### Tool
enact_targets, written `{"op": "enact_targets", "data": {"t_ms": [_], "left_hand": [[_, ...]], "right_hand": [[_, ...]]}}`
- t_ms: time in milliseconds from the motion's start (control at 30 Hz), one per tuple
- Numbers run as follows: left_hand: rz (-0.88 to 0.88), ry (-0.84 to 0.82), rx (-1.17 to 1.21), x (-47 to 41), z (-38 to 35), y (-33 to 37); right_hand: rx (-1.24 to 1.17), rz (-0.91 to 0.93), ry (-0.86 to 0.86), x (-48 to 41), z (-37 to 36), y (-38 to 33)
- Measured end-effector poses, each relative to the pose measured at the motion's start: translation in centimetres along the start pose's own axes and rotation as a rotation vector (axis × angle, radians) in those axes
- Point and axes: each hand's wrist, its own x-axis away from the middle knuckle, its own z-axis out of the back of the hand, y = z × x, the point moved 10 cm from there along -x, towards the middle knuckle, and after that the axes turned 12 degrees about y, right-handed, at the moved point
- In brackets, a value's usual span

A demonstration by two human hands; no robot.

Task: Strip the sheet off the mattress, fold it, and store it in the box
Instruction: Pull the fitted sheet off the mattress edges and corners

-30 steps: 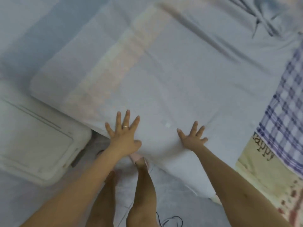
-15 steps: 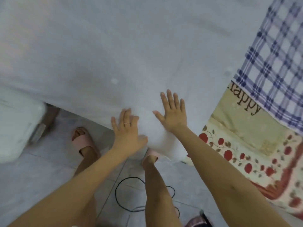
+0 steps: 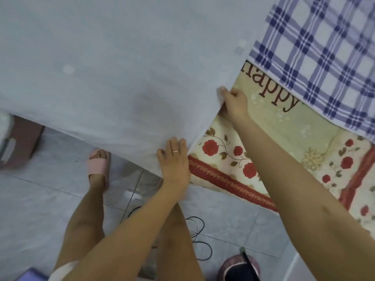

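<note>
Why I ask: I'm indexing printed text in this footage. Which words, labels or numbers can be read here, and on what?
"happy": dark brown letters on the floral mattress cover, with the first letter partly hidden by the edge of the sheet.
Nothing else can be read: the checked cloth and the sheet show no lettering.

The sheet (image 3: 121, 67) is running off the top and left edges of the frame. The fingers of the right hand (image 3: 233, 104) are lying hidden under the sheet's edge. At the left edge, a blurred white box (image 3: 4, 124) is being cut off. At the bottom edge, a dark round object (image 3: 239, 269) is being cropped and cannot be identified.
</note>
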Motion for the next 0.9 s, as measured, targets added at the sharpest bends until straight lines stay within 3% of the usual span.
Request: {"op": "enact_targets", "data": {"t_ms": [67, 133, 300, 467, 700, 900], "left_hand": [[-0.011, 0.051, -0.032, 0.1, 0.7, -0.4], [0.021, -0.017, -0.022, 0.3, 0.5, -1.1], [0.089, -0.086, 0.175, 0.5, 0.4, -1.3], [0.008, -0.134, 0.217, 0.9, 0.4, 0.6], [-0.078, -0.223, 0.246, 1.9, -0.3, 7.0], [-0.143, -0.279, 0.124, 2.5, -1.9, 8.6]], "right_hand": [[-0.144, -0.029, 0.023, -0.7, -1.2, -1.0], [-0.21, -0.048, 0.091, -0.9, -1.6, -1.8], [0.137, 0.165, 0.293, -1.1, 0.7, -3.2], [0.341, 0.369, 0.344, -0.9, 1.8, -3.9], [0.5, 0.48, 0.499, -1.9, 7.3, -3.9], [0.619, 0.496, 0.488, -2.0, 7.9, -3.2]]}}
